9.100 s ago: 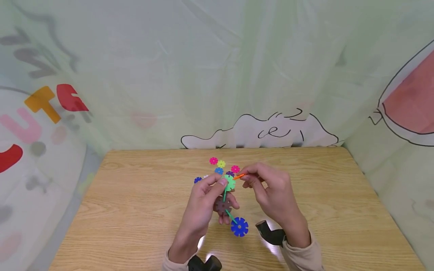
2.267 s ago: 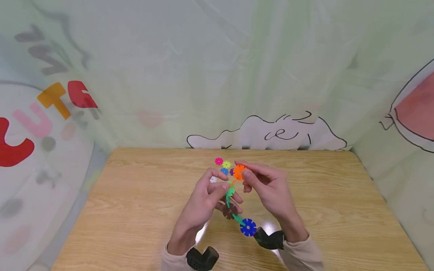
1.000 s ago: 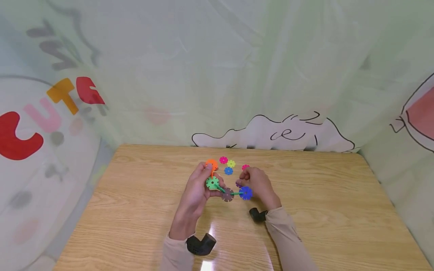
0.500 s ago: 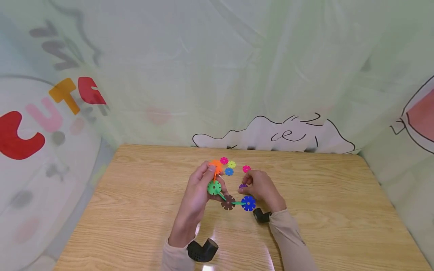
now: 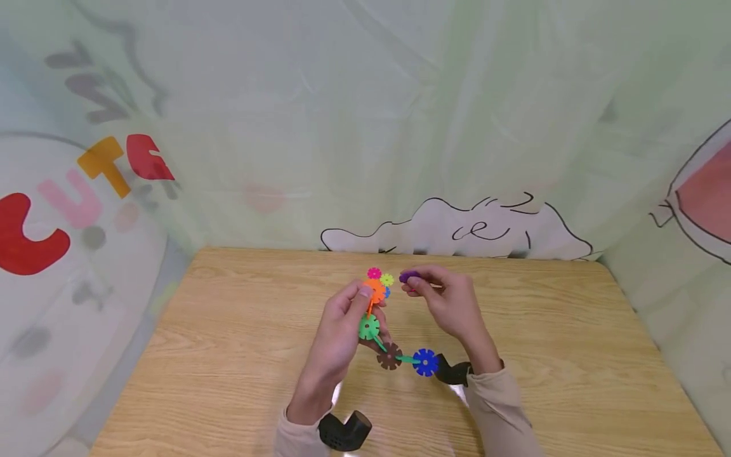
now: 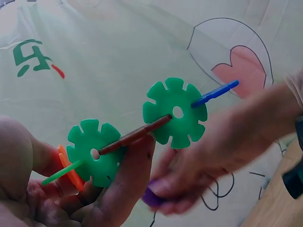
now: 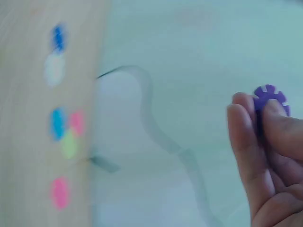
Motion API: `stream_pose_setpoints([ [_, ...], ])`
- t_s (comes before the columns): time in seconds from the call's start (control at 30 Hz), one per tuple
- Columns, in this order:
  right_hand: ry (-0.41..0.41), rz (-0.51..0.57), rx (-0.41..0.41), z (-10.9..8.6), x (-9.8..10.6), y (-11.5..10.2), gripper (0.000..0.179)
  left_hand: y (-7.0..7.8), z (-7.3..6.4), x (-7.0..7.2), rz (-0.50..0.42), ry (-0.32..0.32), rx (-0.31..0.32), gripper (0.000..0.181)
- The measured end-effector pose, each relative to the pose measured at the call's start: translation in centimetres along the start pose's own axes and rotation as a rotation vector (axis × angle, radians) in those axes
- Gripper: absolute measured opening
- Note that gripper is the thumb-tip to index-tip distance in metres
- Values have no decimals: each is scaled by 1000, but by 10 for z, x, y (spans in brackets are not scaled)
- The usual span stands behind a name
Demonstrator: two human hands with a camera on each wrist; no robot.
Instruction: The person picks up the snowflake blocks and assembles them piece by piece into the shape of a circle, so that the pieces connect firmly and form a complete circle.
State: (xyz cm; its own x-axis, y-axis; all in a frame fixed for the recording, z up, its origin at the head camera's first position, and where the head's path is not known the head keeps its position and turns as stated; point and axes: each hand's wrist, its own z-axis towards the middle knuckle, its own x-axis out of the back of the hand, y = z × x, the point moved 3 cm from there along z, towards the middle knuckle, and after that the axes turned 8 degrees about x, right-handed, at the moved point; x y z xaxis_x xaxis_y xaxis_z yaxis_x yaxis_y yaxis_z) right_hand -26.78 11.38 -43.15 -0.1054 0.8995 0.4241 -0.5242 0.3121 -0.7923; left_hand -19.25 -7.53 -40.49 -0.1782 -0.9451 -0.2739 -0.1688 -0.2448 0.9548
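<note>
My left hand [image 5: 341,324] pinches the orange notched plastic disc [image 5: 375,291] at the upper end of a chain of interlocking snowflake discs. Below it hang a light green disc [image 5: 368,327], a brown disc [image 5: 389,357] and, at the free end, a blue disc [image 5: 425,362]. Two green discs [image 6: 175,112] in the left wrist view link these, standing crosswise to the brown and blue ones. Between thumb and fingers, my right hand [image 5: 451,301] holds a loose purple disc [image 7: 271,98], raised above the table and apart from the chain.
On the wooden table [image 5: 228,355], beyond my left hand, lie a pink disc [image 5: 374,273], a yellow disc [image 5: 387,280] and a light blue disc [image 5: 388,292], partly hidden. The right wrist view also has blurred dark blue [image 7: 58,39] and white discs [image 7: 55,69]. A printed curtain [image 5: 285,158] stands behind.
Earlier, the orange disc was joined onto the light green one and passed into my left hand's hold. Since then my right hand has picked the purple disc off the table and lifted it.
</note>
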Motion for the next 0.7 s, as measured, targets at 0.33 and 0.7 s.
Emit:
stream_pose_setpoints([
  [0.33, 97, 71, 361, -12, 12, -65, 24, -1, -4, -17, -38, -14, -79, 32],
  [0.7, 109, 39, 425, -13, 16, -70, 25, 3, -9, -22, -48, 7, -89, 30],
])
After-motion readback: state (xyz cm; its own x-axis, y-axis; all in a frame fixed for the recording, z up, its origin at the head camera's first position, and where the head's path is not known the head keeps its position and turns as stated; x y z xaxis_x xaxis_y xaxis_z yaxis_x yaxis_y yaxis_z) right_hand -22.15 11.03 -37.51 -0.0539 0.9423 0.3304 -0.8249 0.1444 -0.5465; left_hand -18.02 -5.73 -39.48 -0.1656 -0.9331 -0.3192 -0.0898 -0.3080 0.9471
